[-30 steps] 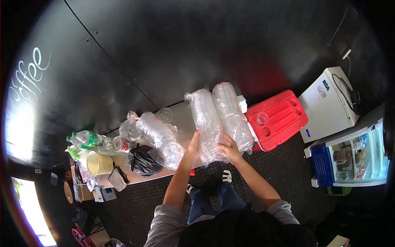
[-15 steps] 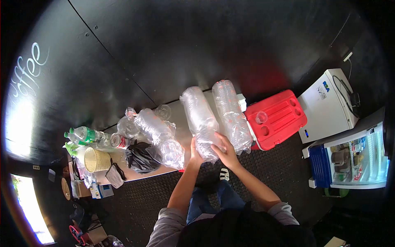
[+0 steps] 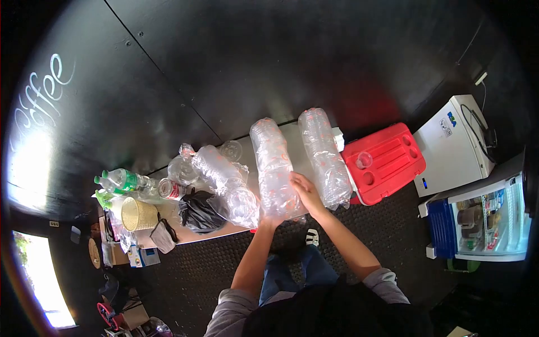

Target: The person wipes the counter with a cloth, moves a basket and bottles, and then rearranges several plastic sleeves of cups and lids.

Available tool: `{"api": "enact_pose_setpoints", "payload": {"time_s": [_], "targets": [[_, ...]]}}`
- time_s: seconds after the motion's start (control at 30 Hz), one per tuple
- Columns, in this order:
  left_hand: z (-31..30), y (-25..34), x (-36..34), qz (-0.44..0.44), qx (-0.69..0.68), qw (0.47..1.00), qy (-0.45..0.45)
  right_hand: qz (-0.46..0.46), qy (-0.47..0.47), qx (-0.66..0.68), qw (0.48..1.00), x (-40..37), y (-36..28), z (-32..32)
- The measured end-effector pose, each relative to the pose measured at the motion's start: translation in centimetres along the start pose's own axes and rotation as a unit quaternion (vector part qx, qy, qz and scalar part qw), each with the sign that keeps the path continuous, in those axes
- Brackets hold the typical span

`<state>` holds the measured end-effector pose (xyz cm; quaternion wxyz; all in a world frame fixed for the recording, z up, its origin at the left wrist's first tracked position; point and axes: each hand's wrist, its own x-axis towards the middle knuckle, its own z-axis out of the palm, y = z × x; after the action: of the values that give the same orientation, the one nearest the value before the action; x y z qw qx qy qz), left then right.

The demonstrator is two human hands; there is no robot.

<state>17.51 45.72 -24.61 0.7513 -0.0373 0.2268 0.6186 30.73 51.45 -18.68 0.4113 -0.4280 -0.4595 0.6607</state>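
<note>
A long clear plastic sleeve of stacked plastic cups [image 3: 277, 168], with orange-red marks showing through, lies on the table in front of me. My left hand [image 3: 273, 221] is at its near end, fingers mostly hidden by the plastic. Against the sleeve's right side rests my right hand [image 3: 306, 194], its fingers fairly straight along the wrap. A second sleeve of cups [image 3: 324, 157] lies to the right, apart from my hand. On the left is another wrapped stack of cups [image 3: 222, 177], partly loose and crinkled at its near end.
Left on the table [image 3: 191, 238] are a black plastic bag [image 3: 199, 212], a woven basket [image 3: 138, 215], a can [image 3: 170, 189] and green-labelled bottles [image 3: 124, 181]. To the right are a red cooler lid [image 3: 387, 163] holding a clear cup [image 3: 364, 160], a white appliance [image 3: 449, 146] and a lit display fridge [image 3: 483, 219].
The middle sleeve has turned, so its orange-red marks now face up. My right hand has shifted from its top to its right side; my left hand is lower at the near end.
</note>
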Motion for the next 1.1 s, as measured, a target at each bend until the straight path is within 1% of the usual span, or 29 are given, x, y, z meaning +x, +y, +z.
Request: {"api": "enact_pose_setpoints", "payload": {"time_s": [0.03,0.07,0.1,0.13,0.17,0.2,0.23,0.27,0.3,0.37,0.4,0.43,0.47,0.5,0.53,0.57,0.6,0.63,0.7,0.73,0.8,0.83,0.87,0.9,0.93,0.97,1.0,1.07,1.1], "targets": [[-0.1,0.2,0.0,0.022,0.083,0.996,0.018,-0.018,0.025,0.021,0.999,0.3,0.1,-0.3],[-0.1,0.3,0.1,0.044,0.166,0.984,0.036,-0.019,0.025,0.021,0.999,0.5,0.1,-0.8],[-0.1,0.5,0.1,0.066,0.248,0.965,0.053,-0.018,0.001,0.046,0.999,0.4,-0.5,-1.4],[-0.1,0.8,0.1,0.066,0.249,0.965,0.053,-0.017,-0.023,0.071,0.997,0.4,-1.0,-1.6],[-0.1,1.1,0.1,0.061,0.208,0.976,0.022,0.029,-0.016,0.083,0.996,0.2,-1.4,-1.7],[0.4,1.2,-0.1,0.054,0.167,0.984,-0.008,0.029,-0.016,0.084,0.996,0.0,-1.4,-1.8],[1.0,1.2,-0.2,0.054,0.168,0.984,-0.008,0.024,-0.026,0.009,0.999,-0.3,-1.4,-1.8],[1.7,1.1,-0.1,0.058,0.192,0.979,0.028,0.018,-0.036,-0.066,0.997,-0.6,-1.3,-1.7],[2.8,1.0,-0.1,0.061,0.215,0.973,0.064,0.017,-0.036,-0.065,0.997,-0.9,-0.5,-1.6],[4.7,0.6,0.0,0.044,0.239,0.968,0.063,-0.044,0.043,-0.043,0.997,-1.3,2.2,-1.9],[5.2,0.3,0.2,0.027,0.263,0.962,0.064,-0.045,0.045,-0.045,0.997,-1.5,2.9,-2.1],[2.6,-0.1,1.8,0.017,0.243,0.969,0.037,-0.077,0.065,-0.082,0.992,-1.8,3.4,-2.4],[0.9,-0.3,3.2,0.015,0.242,0.970,0.036,-0.110,0.085,-0.118,0.983,-2.0,3.6,-2.6],[-0.5,-0.3,4.5,0.031,0.319,0.947,0.040,-0.110,0.086,-0.120,0.983,-2.3,3.3,-3.0],[-1.5,-0.2,5.6,0.047,0.394,0.917,0.043,-0.129,0.063,-0.188,0.972,-2.7,2.5,-3.3],[-2.3,0.0,6.8,0.047,0.393,0.917,0.041,-0.147,0.039,-0.254,0.955,-3.0,1.8,-3.6],[-3.0,0.5,8.0,0.114,0.404,0.905,0.065,-0.147,0.040,-0.255,0.955,-3.3,1.4,-3.5],[-3.4,1.2,9.1,0.180,0.413,0.888,0.089,-0.173,0.036,-0.285,0.942,-3.6,1.1,-3.2],[-3.5,2.8,11.4,0.310,0.424,0.840,0.134,-0.207,0.020,-0.322,0.924,-4.2,-0.4,-2.5],[-1.7,4.0,11.8,0.325,0.398,0.844,0.155,-0.207,0.021,-0.322,0.923,-4.7,-1.6,-2.2],[2.7,6.0,12.4,0.341,0.371,0.847,0.172,-0.260,-0.053,-0.380,0.886,-5.3,-3.2,-1.7],[4.0,6.6,13.0,0.294,0.371,0.855,0.210,-0.286,-0.069,-0.399,0.868,-5.3,-2.7,-1.6],[5.3,7.0,13.5,0.246,0.369,0.862,0.247,-0.287,-0.068,-0.401,0.867,-5.4,-2.1,-1.6],[5.5,7.3,14.4,0.247,0.368,0.863,0.244,-0.279,-0.078,-0.455,0.842,-5.5,-1.7,-1.6],[5.7,7.5,15.4,0.220,0.400,0.865,0.207,-0.269,-0.088,-0.509,0.813,-5.6,-1.2,-1.7],[5.9,7.7,16.3,0.192,0.432,0.865,0.169,-0.243,-0.094,-0.508,0.821,-5.8,-0.8,-1.9],[5.3,7.7,17.7,0.191,0.431,0.866,0.167,-0.243,-0.093,-0.510,0.820,-5.8,-0.6,-2.1],[3.7,7.5,20.6,0.163,0.389,0.907,0.013,-0.231,-0.069,-0.503,0.830,-5.7,-0.2,-2.6],[4.9,7.0,20.4,0.162,0.388,0.907,0.012,-0.241,-0.068,-0.499,0.829,-5.5,-0.5,-2.9]]}}
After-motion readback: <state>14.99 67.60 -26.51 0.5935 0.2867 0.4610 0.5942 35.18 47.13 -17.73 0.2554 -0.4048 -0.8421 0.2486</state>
